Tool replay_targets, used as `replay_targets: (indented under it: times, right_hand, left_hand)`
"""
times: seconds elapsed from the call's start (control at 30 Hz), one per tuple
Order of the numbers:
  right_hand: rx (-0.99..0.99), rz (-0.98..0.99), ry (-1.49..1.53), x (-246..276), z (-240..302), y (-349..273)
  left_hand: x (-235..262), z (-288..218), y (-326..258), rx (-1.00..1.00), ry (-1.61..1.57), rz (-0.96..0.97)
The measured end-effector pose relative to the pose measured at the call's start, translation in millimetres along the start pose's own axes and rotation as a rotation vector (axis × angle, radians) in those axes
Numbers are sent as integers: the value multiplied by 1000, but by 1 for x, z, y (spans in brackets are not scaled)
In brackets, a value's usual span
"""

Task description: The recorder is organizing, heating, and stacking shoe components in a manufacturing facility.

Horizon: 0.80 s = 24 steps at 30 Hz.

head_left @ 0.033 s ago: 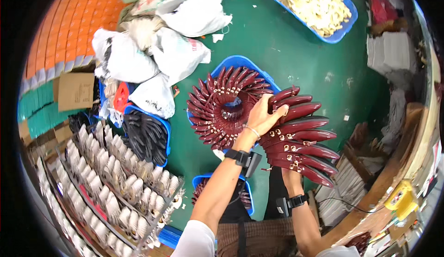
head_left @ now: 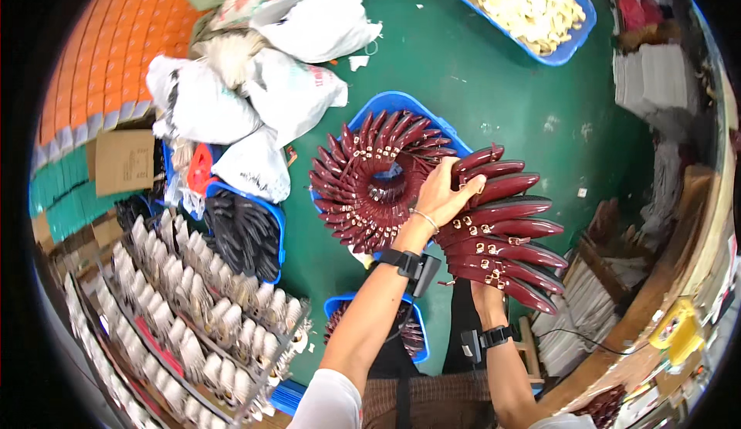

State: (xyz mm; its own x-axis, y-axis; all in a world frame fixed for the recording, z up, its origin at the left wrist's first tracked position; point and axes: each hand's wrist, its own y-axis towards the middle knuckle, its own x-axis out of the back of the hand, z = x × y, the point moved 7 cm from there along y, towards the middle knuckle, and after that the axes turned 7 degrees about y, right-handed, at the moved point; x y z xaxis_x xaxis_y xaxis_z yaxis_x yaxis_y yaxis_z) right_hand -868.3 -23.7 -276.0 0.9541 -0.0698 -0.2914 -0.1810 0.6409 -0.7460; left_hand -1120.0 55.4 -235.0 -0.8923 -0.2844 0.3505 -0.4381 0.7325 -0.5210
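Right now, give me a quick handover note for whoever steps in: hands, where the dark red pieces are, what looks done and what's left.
Left hand: fingers pressed on top of the fanned stack of dark red strap pieces, near its upper end.
Right hand: under the fan's lower end, mostly hidden, seemingly supporting it.
The fan sits just right of the ring of dark red pieces piled in the blue bin.
A smaller blue tray near the body holds more of them.
Done: a full ring arranged in the bin.
Left: the fan is in hand, not set down.
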Motion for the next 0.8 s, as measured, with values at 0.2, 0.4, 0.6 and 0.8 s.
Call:
replay_targets:
  times: [0.2, 0.4, 0.6, 0.8]
  right_hand:
    - [-75, -186, 344, 40, -125, 107]
    - [-163, -267, 526, 38, -235, 194]
    - [-220, -250, 635, 44, -307, 232]
    - [-304, -314, 648, 36, -337, 236]
  left_hand:
    - [-65, 111, 94, -92, 156, 66]
    - [-76, 205, 160, -153, 335, 54]
    - [-59, 252, 182, -162, 464, 33]
    - [-36, 267, 176, -153, 459, 45]
